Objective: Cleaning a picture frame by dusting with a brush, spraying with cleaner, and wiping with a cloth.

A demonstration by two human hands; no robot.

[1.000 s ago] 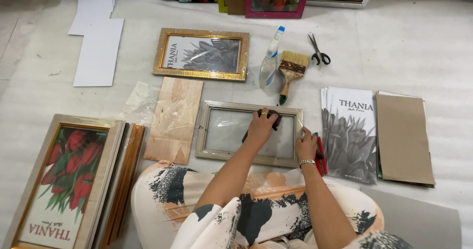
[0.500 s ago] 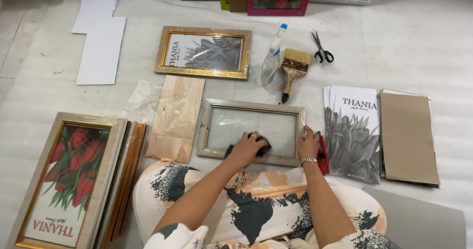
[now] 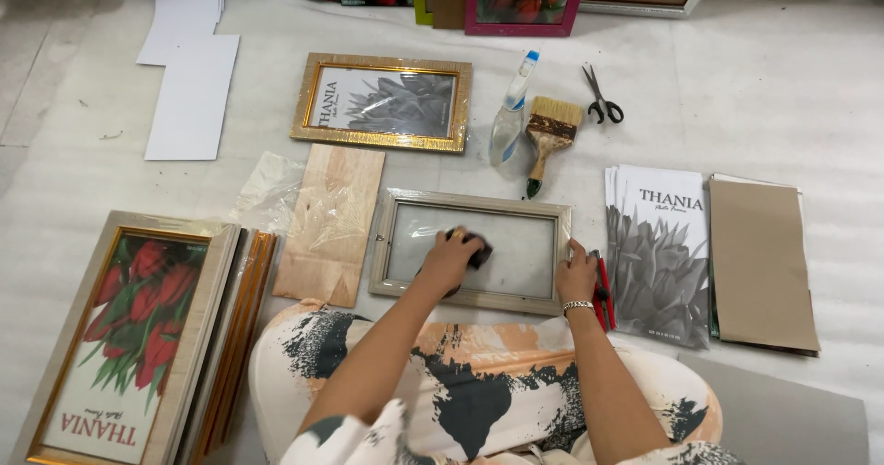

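Right now the left hand (image 3: 448, 255) is closed over a dark cloth (image 3: 476, 249), pressing it flat on the glass of a pale grey picture frame (image 3: 470, 203) that lies on the white floor sheet just in front of the person's knees. The right hand (image 3: 576, 274) rests at the frame's 3 o'clock edge, fingers spread and bearing down on the rail; it grips nothing that I can make out, though a red-handled tool (image 3: 603, 290) lies just beside it. The cloth sits a little left of the pane's centre. The glass looks hazy rather than clear, so by my judgement the wiping is partway through, and the frame has no print or backing in it yet. At 9 o'clock from the frame lies a wooden backing board (image 3: 330, 221) with a crumpled plastic wrap (image 3: 267, 184) beside it. At 12 o'clock stand a spray bottle (image 3: 509, 115), a flat brush (image 3: 545, 133) and scissors (image 3: 600, 97); a finished gold frame (image 3: 382, 101) lies at 11 o'clock. At 3 o'clock wait a stack of grey flower prints (image 3: 658, 253) and brown card sheets (image 3: 760, 262), and at 8 o'clock a pile of finished frames (image 3: 138, 336).
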